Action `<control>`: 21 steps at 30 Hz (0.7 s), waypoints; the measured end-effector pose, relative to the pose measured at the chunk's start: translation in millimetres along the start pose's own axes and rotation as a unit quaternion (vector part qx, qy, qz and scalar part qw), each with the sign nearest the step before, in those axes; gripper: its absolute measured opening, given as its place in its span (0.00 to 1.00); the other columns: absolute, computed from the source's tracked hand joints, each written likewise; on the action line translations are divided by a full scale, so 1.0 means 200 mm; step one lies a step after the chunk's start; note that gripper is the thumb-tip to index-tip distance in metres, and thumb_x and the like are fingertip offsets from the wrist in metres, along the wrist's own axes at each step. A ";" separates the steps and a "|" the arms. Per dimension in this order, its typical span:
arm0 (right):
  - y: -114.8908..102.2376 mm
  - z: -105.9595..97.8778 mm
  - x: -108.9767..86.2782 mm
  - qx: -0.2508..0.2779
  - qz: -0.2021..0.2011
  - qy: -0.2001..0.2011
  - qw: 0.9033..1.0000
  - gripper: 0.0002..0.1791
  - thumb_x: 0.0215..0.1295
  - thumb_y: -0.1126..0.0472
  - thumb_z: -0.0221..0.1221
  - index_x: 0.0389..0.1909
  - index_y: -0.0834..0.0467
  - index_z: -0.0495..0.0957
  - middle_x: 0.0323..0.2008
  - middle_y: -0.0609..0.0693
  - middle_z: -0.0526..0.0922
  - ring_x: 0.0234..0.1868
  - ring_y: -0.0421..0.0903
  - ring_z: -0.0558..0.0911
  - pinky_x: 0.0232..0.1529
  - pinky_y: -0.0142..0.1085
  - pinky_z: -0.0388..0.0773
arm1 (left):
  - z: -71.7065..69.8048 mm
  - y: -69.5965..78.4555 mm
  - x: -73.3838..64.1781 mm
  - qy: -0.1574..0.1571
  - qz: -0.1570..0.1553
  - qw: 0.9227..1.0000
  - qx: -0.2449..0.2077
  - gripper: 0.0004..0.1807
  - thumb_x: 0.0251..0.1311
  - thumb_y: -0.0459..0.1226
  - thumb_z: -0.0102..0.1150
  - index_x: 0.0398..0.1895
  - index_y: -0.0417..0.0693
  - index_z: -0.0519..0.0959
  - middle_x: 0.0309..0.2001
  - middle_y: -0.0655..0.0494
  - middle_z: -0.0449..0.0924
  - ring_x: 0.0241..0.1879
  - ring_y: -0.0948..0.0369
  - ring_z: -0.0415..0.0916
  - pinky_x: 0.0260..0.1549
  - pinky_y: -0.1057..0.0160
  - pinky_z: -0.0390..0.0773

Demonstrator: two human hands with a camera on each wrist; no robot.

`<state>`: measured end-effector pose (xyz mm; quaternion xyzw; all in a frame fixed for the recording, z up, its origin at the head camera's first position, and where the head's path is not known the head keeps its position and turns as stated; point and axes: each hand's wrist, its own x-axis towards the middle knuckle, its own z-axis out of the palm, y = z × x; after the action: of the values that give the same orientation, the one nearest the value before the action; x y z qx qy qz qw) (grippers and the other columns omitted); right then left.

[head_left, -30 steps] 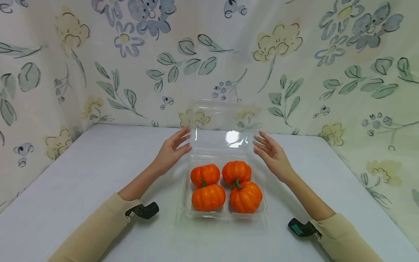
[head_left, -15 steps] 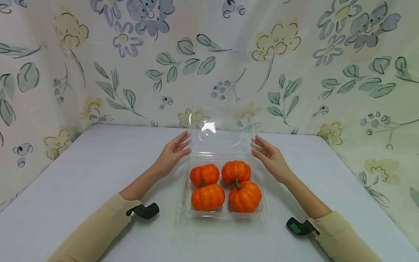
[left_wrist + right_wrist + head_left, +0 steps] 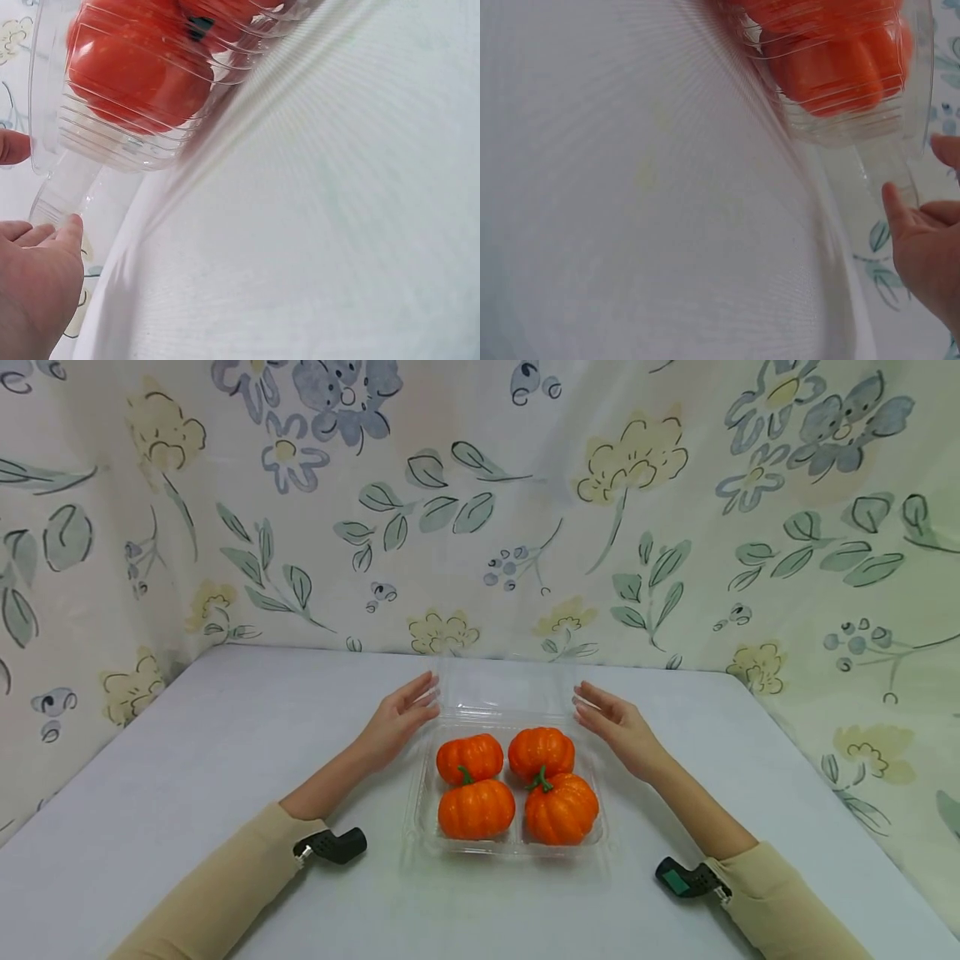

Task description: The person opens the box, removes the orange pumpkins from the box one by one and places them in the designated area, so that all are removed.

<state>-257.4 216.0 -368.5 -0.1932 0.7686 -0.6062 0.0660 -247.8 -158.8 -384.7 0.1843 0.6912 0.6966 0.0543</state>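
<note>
A clear plastic clamshell box (image 3: 506,850) sits on the white table with several orange toy pumpkins (image 3: 561,810) inside. Its transparent lid (image 3: 506,685) is hinged at the far side and leans back, away from the pumpkins. On the lid's left side is my left hand (image 3: 393,718), fingers fairly straight, fingertips at the lid's edge. My right hand (image 3: 618,727) mirrors it at the right edge. In the left wrist view the fingers (image 3: 71,232) lie against the lid, thumb apart near the box rim. The right wrist view shows the fingers (image 3: 900,210) likewise at the lid.
The white table (image 3: 262,760) reaches back to a floral curtain (image 3: 480,527), which hangs close behind the lid. Black wrist cameras (image 3: 337,846) are strapped to both beige sleeves (image 3: 780,893), low over the table.
The lid has tilted from nearly upright further back and down toward the table. Both hands have lowered slightly with it. The pumpkins and the box base have stayed in place.
</note>
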 end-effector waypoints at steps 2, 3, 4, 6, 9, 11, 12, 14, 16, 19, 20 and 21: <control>0.00 0.00 0.00 -0.001 0.008 -0.008 1.000 0.34 0.84 0.63 0.49 0.81 0.74 0.49 0.80 0.71 0.55 0.79 0.66 0.60 0.63 0.24 0.74 | 0.00 -0.01 0.00 -0.002 -0.006 1.000 0.005 0.39 0.78 0.31 0.46 0.84 0.32 0.43 0.84 0.35 0.43 0.83 0.40 0.47 0.75 0.46 0.59; 0.00 0.00 0.00 -0.002 0.011 -0.012 1.000 0.34 0.84 0.62 0.49 0.81 0.73 0.49 0.81 0.71 0.54 0.79 0.67 0.58 0.64 0.25 0.74 | 0.00 -0.01 0.00 -0.003 -0.009 1.000 0.007 0.39 0.78 0.31 0.46 0.84 0.32 0.42 0.84 0.35 0.43 0.83 0.40 0.47 0.75 0.46 0.58; 0.00 -0.01 0.00 -0.003 0.013 -0.015 1.000 0.34 0.84 0.62 0.49 0.81 0.73 0.49 0.81 0.70 0.54 0.80 0.67 0.58 0.65 0.27 0.73 | 0.00 -0.01 0.00 -0.003 -0.012 1.000 0.008 0.39 0.78 0.31 0.46 0.84 0.32 0.42 0.85 0.35 0.43 0.83 0.40 0.47 0.76 0.45 0.58; 0.01 -0.01 0.00 -0.004 0.019 -0.021 1.000 0.35 0.85 0.61 0.48 0.81 0.72 0.48 0.81 0.70 0.53 0.80 0.67 0.57 0.67 0.30 0.71 | 0.00 -0.01 -0.01 -0.002 -0.018 1.000 0.008 0.39 0.78 0.32 0.46 0.84 0.32 0.42 0.85 0.36 0.43 0.83 0.41 0.46 0.76 0.45 0.57; 0.02 -0.01 0.01 -0.007 0.023 -0.028 0.999 0.35 0.85 0.60 0.48 0.81 0.72 0.48 0.81 0.70 0.53 0.80 0.66 0.57 0.68 0.32 0.69 | 0.00 -0.01 -0.01 0.001 -0.029 1.000 0.008 0.39 0.78 0.33 0.46 0.84 0.32 0.43 0.85 0.36 0.44 0.83 0.41 0.47 0.77 0.45 0.56; 0.03 -0.01 0.01 -0.006 0.027 -0.033 0.999 0.35 0.85 0.59 0.48 0.81 0.72 0.48 0.82 0.70 0.52 0.81 0.65 0.57 0.68 0.32 0.69 | 0.00 -0.01 -0.01 0.004 -0.039 0.999 0.006 0.39 0.79 0.33 0.46 0.84 0.33 0.43 0.85 0.37 0.45 0.83 0.42 0.47 0.77 0.46 0.56; 0.03 -0.01 0.01 -0.007 0.029 -0.034 0.999 0.35 0.85 0.59 0.48 0.81 0.72 0.48 0.82 0.69 0.52 0.81 0.65 0.57 0.68 0.31 0.69 | 0.00 -0.01 -0.01 0.005 -0.044 0.999 0.004 0.38 0.79 0.33 0.46 0.84 0.33 0.43 0.85 0.37 0.45 0.83 0.42 0.47 0.77 0.46 0.56; 0.03 -0.02 0.01 -0.005 0.034 -0.037 0.999 0.35 0.85 0.60 0.48 0.81 0.72 0.48 0.82 0.69 0.51 0.81 0.65 0.57 0.68 0.31 0.70 | 0.00 -0.01 -0.01 0.007 -0.053 0.999 0.001 0.38 0.79 0.33 0.46 0.85 0.33 0.43 0.85 0.38 0.45 0.83 0.43 0.47 0.77 0.47 0.55; 0.03 -0.02 0.01 -0.004 0.038 -0.040 0.998 0.35 0.85 0.60 0.48 0.82 0.72 0.47 0.82 0.69 0.51 0.81 0.65 0.56 0.68 0.31 0.70 | 0.00 -0.01 -0.01 0.008 -0.060 0.998 -0.006 0.38 0.79 0.33 0.46 0.85 0.34 0.43 0.85 0.39 0.45 0.84 0.44 0.47 0.78 0.48 0.55; 0.03 -0.02 0.01 -0.003 0.043 -0.043 0.998 0.35 0.85 0.59 0.48 0.82 0.72 0.47 0.82 0.69 0.50 0.81 0.65 0.56 0.68 0.32 0.69 | 0.01 -0.01 -0.01 0.008 -0.066 0.998 -0.014 0.38 0.79 0.33 0.46 0.85 0.34 0.43 0.85 0.39 0.45 0.84 0.44 0.47 0.78 0.49 0.55; 0.03 -0.02 0.01 -0.002 0.044 -0.044 0.998 0.36 0.85 0.59 0.48 0.82 0.72 0.47 0.82 0.69 0.50 0.82 0.65 0.56 0.68 0.33 0.69 | 0.01 -0.01 -0.01 0.007 -0.067 0.998 -0.016 0.38 0.79 0.33 0.46 0.85 0.34 0.43 0.85 0.39 0.44 0.84 0.44 0.46 0.78 0.49 0.54; 0.03 -0.02 0.01 -0.001 0.045 -0.045 0.998 0.36 0.85 0.59 0.48 0.82 0.72 0.46 0.82 0.69 0.50 0.82 0.65 0.55 0.68 0.33 0.68 | 0.00 -0.01 -0.01 0.006 -0.068 0.998 -0.018 0.38 0.80 0.33 0.46 0.85 0.34 0.43 0.85 0.39 0.44 0.84 0.44 0.46 0.78 0.49 0.54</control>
<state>-261.3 220.4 -372.9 -0.1851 0.7734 -0.5926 0.1277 -246.3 -158.4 -387.7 0.1315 0.6897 0.7049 0.1002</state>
